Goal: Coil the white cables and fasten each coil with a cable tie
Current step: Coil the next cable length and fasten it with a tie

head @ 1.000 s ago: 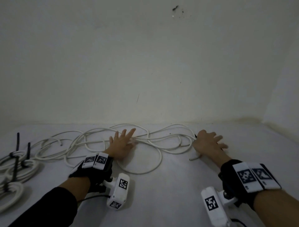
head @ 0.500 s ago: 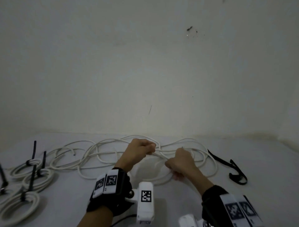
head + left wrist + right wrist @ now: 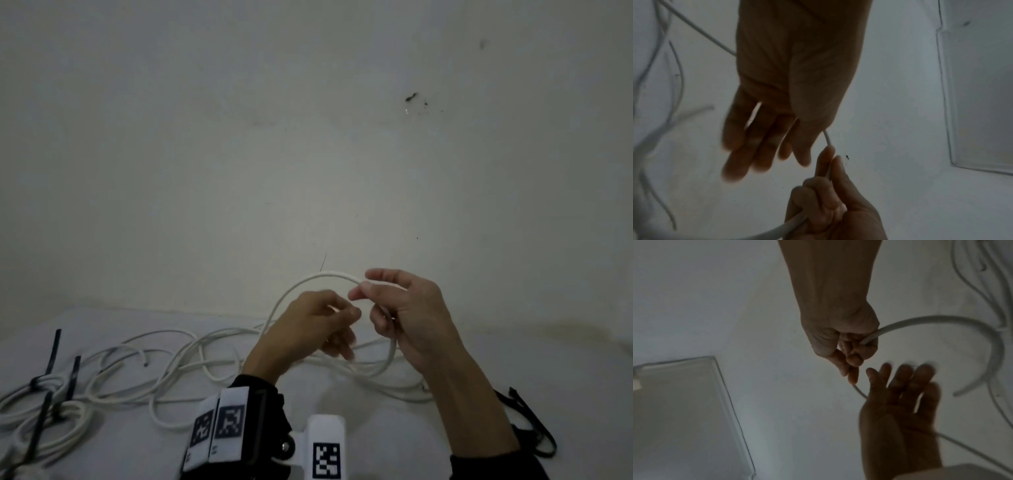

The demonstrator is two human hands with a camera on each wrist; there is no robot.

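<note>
White round-sheathed cable [image 3: 310, 279] rises off the pale tabletop [image 3: 394, 428] in an arch between the 2 hands, with the rest of its length lying in loose loops on the surface behind and to the left of them. The right hand [image 3: 416, 318] grips it: in the right wrist view the thumb and forefinger pinch the cable [image 3: 858, 390] at their tips while the other fingers [image 3: 863, 347] are curled round a second run of it that leaves the fist and bends away in a wide hook. In the left wrist view the same pinch shows from the other side, the cable [image 3: 827, 138] running down between 2 fingertips of the right hand [image 3: 830, 199]. The left hand [image 3: 308, 327] sits just beside the pinch; its fingers [image 3: 740, 146] are spread and nearly straight, blurred, and the cable passes behind the palm, so whether the thumb presses it cannot be told

At the left edge of the tabletop lie 3 finished white cable coils [image 3: 51, 421], each cinched with a black cable tie [image 3: 53, 353] whose tail sticks up. A loose black strap [image 3: 527, 421] lies on the surface to the right, partly hidden by the right forearm. Both wrists wear black bands with white tags printed in square black code patterns [image 3: 229, 419]
</note>
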